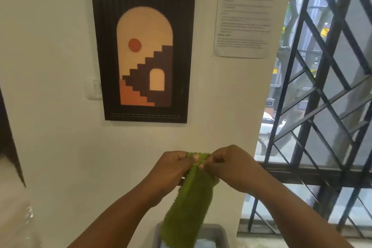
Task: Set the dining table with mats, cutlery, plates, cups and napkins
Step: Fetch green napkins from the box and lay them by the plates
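Both forearms are extended forward and upward from the bottom of the view, converging at chest height in front of a white wall [50,46]. The left hand [173,164] is held with its knuckles turned upward and its fingers curled inward; the top edge of a green napkin [187,207] is pinched between its thumb and fingers. The right hand [229,164] is positioned just beside it, likewise curled, and the same top edge is gripped between its thumb and fingertips. The two hands are nearly touching, with a short span of cloth bunched between them.

The green napkin is suspended vertically from this double grip. It is held in the air, apart from the wall, and its lower end hangs over a grey bin [216,231] at the bottom edge of the view. Pale blue material is visible inside the bin; it appears to be further cloth, though it is too cropped for this to be confirmed.

A framed picture [143,50] is mounted on the wall above the hands. A printed sheet [244,14] is fixed to the right of it. A black window grille [322,96] is located at the far right.
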